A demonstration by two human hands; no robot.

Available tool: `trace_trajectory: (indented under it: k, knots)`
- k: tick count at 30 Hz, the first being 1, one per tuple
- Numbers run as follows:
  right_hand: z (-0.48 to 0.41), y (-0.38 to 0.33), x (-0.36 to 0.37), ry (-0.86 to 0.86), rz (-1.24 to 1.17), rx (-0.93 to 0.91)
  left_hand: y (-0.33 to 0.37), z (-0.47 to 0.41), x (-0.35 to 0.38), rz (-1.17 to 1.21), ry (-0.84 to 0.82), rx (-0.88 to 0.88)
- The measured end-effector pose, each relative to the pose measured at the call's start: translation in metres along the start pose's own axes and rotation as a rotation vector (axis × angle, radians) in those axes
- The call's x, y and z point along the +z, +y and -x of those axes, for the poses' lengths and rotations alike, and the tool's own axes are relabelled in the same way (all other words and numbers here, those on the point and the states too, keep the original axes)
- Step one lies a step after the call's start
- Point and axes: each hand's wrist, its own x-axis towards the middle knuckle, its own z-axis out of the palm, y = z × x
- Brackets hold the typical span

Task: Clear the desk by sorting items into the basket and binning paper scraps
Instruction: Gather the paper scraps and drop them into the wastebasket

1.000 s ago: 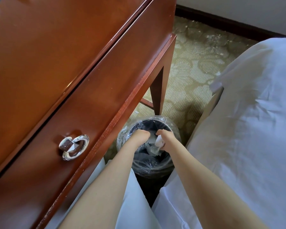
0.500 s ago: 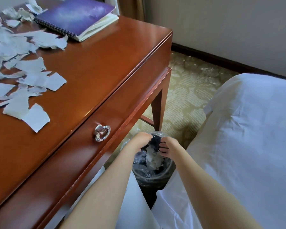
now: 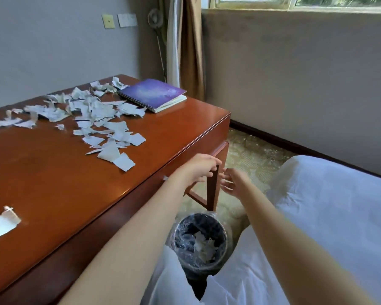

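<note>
A reddish-brown wooden desk (image 3: 53,183) with a glossy top fills the left side. A bed (image 3: 328,205) under white sheets fills the right, with patterned carpet (image 3: 251,159) on the floor between them.

On the floor, below the desk's near right leg and against the bed, stands a round bin (image 3: 191,225). It has a dark inside and a clear plastic liner folded over the rim. At the desk's far right corner lies a closed spiral-bound notebook (image 3: 154,94) with a purple cover.

The paper scraps (image 3: 101,119) are torn, ragged-edged pieces, white to pale grey, some with dark print. They lie spread in a loose band across the far half of the desk top, from its left edge up to the notebook. One larger piece (image 3: 0,223) lies apart at the near left. A crumpled wad of scraps (image 3: 201,243) sits at the bottom of the bin.

Both bare arms reach forward above the bin. The left hand (image 3: 198,170) is at the desk's right corner by the top of the leg, fingers loosely extended and holding nothing. Whether it touches the wood cannot be told. The right hand (image 3: 233,181) is just beside it over the carpet, fingers relaxed and spread, empty.
</note>
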Motion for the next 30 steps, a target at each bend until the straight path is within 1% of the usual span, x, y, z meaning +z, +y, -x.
trace_trajectory:
  k: [2, 5, 8, 11, 13, 15, 19, 21, 23, 24, 26, 28, 30]
  knots:
    - [0.013, -0.020, 0.010, -0.005, -0.050, -0.054, 0.021, 0.013, -0.020, 0.014, 0.055, 0.091]
    - [0.033, -0.048, 0.031, -0.031, -0.067, -0.144, 0.045, 0.035, -0.058, 0.018, 0.185, 0.188]
    - [0.052, -0.067, 0.058, -0.082, -0.085, -0.199, 0.048, 0.056, -0.096, -0.003, 0.302, 0.194]
    - [0.067, -0.075, 0.089, -0.170, -0.038, -0.236, 0.038, 0.068, -0.129, 0.005, 0.400, 0.129]
    - [0.077, -0.078, 0.107, -0.241, 0.084, -0.311, 0.029, 0.076, -0.147, 0.033, 0.458, 0.094]
    - [0.087, -0.078, 0.125, -0.328, 0.293, -0.411, 0.019, 0.082, -0.163, 0.030, 0.512, 0.056]
    - [0.113, -0.070, 0.159, -0.460, 0.963, -0.565, 0.002, 0.091, -0.183, -0.069, 0.570, 0.019]
    - [0.122, -0.062, 0.176, -0.457, 1.247, -0.606, -0.010, 0.091, -0.191, -0.143, 0.602, 0.006]
    - [0.127, -0.052, 0.191, -0.355, 1.486, -0.709, -0.023, 0.088, -0.197, -0.192, 0.624, 0.011]
    - [0.125, -0.048, 0.197, -0.287, 1.555, -0.752, -0.028, 0.087, -0.199, -0.199, 0.612, 0.008]
    - [0.120, -0.043, 0.203, -0.205, 1.576, -0.757, -0.034, 0.085, -0.198, -0.226, 0.581, -0.016]
    - [0.114, -0.044, 0.204, -0.191, 1.515, -0.701, -0.041, 0.082, -0.194, -0.295, 0.568, -0.060]
    - [0.109, -0.048, 0.203, -0.186, 1.466, -0.648, -0.047, 0.075, -0.192, -0.399, 0.605, -0.089]
